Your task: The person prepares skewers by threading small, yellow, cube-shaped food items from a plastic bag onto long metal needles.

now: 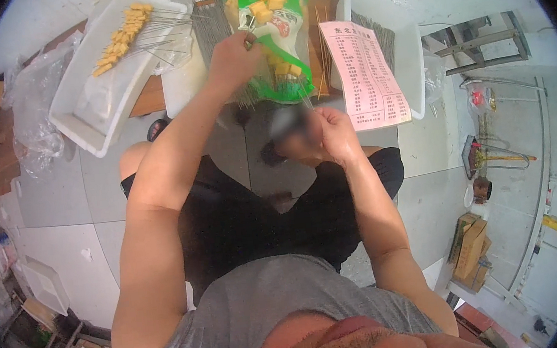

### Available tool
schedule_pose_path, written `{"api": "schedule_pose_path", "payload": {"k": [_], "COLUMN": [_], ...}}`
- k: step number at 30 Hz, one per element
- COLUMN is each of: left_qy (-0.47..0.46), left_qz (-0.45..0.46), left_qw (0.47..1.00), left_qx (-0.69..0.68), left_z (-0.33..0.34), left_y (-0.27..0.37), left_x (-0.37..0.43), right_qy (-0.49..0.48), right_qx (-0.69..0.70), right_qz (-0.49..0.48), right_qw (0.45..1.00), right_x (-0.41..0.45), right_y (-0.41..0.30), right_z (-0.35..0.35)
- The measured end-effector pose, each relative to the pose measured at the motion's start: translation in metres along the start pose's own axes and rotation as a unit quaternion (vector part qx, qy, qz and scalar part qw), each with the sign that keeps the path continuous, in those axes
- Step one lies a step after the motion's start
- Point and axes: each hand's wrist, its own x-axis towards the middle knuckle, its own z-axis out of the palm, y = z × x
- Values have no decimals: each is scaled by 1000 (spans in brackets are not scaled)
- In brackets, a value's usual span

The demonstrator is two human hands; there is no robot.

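My left hand (pixel 238 58) is over the green and clear plastic bag (pixel 299 44), its fingertips close together beside the bag's printed part; whether they hold anything is unclear. Several loose yellow food cubes (pixel 274 2) lie on the upper end of the bag, and more show within its lower part. Below the bag's lower right corner, my right hand (pixel 332 132) pinches thin metal skewers (pixel 307 98) that point up toward the bag. At the upper left, a white plastic tray (pixel 79 109) holds a row of threaded yellow cubes (pixel 124 37), their bare skewers pointing right.
Bundles of thin metal skewers (pixel 212 25) lie left of the bag on the wooden table (pixel 148 100). A pink printed sheet (pixel 367 75) leans over a second white tray (pixel 413 53) at the right. Clear plastic bags (pixel 35 113) hang at the left. Cardboard boxes (pixel 470 250) stand at the lower right.
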Motion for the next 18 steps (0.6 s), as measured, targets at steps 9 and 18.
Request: {"api": "schedule_pose_path", "payload": {"k": [9,18], "left_qy": [23,26], "left_qz": [6,39], "left_qw": [999,998], "left_qx": [-30,-38], "left_z": [7,8], "left_y": [8,6], "left_x": [-8,-11], "right_qy": [24,-3], "right_qx": [257,381], "right_qz": [7,-43], "right_qw": [966,924], "right_x": [15,44], "right_y": [-14,-7], "right_z": [47,67]}}
